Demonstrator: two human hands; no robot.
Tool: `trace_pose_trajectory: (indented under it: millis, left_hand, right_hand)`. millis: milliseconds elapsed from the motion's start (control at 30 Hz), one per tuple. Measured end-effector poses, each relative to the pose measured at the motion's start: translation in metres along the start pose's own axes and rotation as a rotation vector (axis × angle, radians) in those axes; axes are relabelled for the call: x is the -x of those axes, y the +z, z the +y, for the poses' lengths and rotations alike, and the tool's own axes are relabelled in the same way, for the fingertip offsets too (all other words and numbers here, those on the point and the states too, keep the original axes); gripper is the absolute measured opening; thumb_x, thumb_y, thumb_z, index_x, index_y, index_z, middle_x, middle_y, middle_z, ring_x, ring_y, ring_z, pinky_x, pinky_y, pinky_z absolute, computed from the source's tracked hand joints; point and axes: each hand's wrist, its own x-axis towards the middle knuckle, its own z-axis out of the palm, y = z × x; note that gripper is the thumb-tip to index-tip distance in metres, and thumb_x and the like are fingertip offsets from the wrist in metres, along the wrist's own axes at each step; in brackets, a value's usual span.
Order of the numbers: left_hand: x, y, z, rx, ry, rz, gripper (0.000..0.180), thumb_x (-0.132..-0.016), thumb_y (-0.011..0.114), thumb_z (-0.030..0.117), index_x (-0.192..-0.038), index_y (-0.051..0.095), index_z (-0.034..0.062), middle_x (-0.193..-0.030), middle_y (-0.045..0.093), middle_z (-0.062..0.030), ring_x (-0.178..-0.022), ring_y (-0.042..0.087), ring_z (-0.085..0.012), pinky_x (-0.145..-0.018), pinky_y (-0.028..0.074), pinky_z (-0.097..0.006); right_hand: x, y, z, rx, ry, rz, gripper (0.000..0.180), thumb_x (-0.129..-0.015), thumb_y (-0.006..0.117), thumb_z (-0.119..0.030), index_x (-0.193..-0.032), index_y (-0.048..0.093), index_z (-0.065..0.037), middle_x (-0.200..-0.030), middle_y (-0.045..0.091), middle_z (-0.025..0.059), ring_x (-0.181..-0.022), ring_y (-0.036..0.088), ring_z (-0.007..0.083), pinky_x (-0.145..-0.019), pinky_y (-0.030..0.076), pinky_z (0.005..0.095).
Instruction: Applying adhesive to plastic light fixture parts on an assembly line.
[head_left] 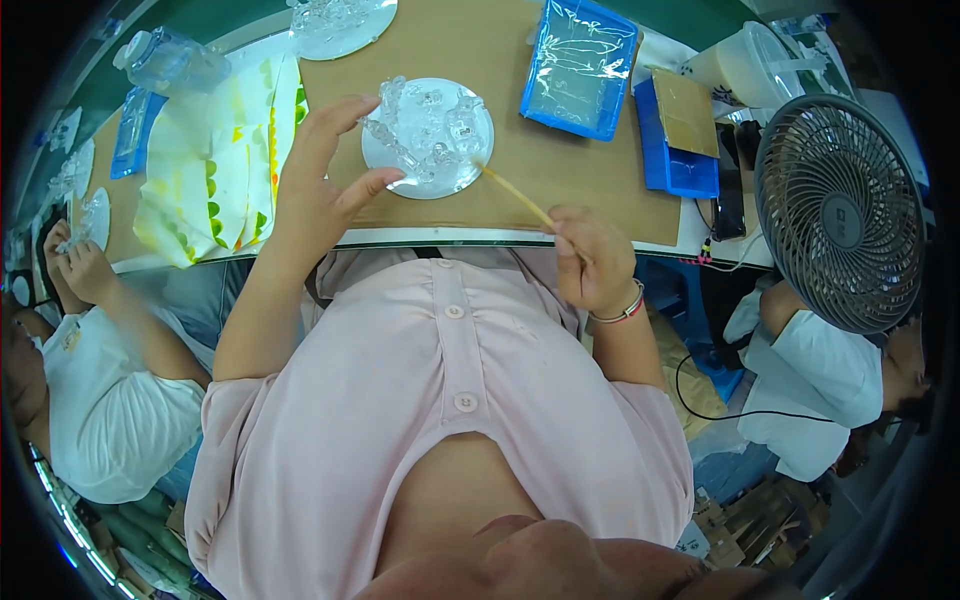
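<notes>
A round white plate (430, 184) lies on the brown table surface in front of me, bearing several small clear plastic pieces (440, 125). My left hand (325, 170) is at the plate's left edge, thumb and fingers spread apart, with nothing visible between them. In my right hand (598, 258), a thin yellowish brush (522, 198) is pinched between thumb and fingers. Its darker tip reaches the plate's lower right edge, near the clear pieces; whether it touches one I cannot tell.
A blue tray (580, 70) under clear film and a blue open box (690, 172) stand right, before a black fan (840, 220). Patterned cloth (215, 160), a clear bottle (175, 65) and another plate (345, 40) are left and far. People sit on both sides.
</notes>
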Motion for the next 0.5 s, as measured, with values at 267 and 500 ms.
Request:
trace_pose_trajectory:
  millis: [267,500]
  left_hand:
    - [-0.008,-0.003,-0.007,0.050,-0.025,0.031,0.048,-0.069,0.080,0.010,-0.112,0.060,0.0020,-0.110,0.061,-0.0091,-0.097,0.059,-0.0189,-0.083,0.050,-0.029]
    - [-0.003,0.003,-0.011,0.156,-0.041,0.158,0.032,-0.066,0.081,0.008,-0.092,0.065,0.0012,-0.092,0.064,-0.0088,-0.078,0.062,-0.0180,-0.069,0.053,-0.025]
  right_hand:
    - [-0.004,0.004,-0.006,0.052,0.012,-0.007,0.014,-0.085,0.052,0.004,-0.098,0.053,0.000,-0.079,0.063,0.0176,-0.065,0.064,0.0258,-0.058,0.050,0.0307]
    - [0.001,-0.012,-0.009,-0.066,0.086,0.100,0.009,-0.093,0.050,-0.006,-0.098,0.050,0.000,-0.082,0.062,0.0184,-0.066,0.063,0.0225,-0.060,0.050,0.0307]
